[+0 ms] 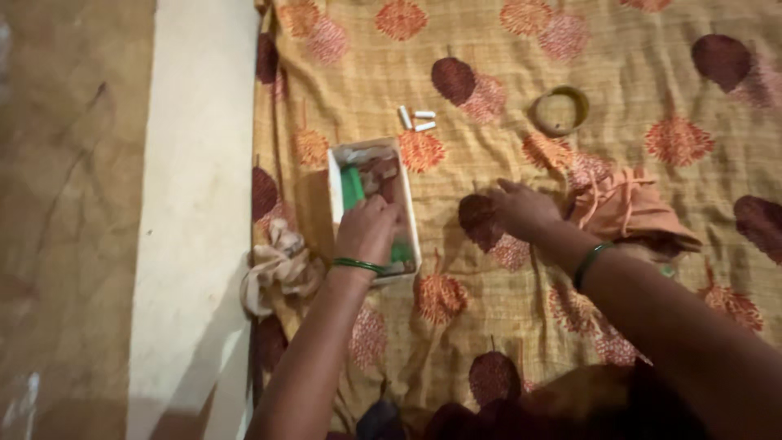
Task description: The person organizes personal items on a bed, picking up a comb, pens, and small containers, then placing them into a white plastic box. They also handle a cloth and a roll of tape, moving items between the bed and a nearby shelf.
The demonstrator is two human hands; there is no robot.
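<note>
Both forearms reach out over a wrinkled yellow-brown cotton sheet (489,318) printed with maroon and orange leaf shapes. Left hand (368,231), fingers curled, rests inside a small white rectangular cardboard box (336,191) of green and dark red pieces; whether it grips any I cannot tell. Right hand (521,209) lies flat, fingers spread, beside folded orange cloth (631,208). 3 small white cylinders (415,119) and a yellow-green ring bangle (560,111) lie beyond.

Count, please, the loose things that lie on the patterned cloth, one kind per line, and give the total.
Small white cylinders: 3
Open white box, the left hand reaching into it: 1
Yellowish ring: 1
Folded orange cloth, beside the right hand: 1
Bunched pale cloth at the edge: 1
Total: 7
</note>
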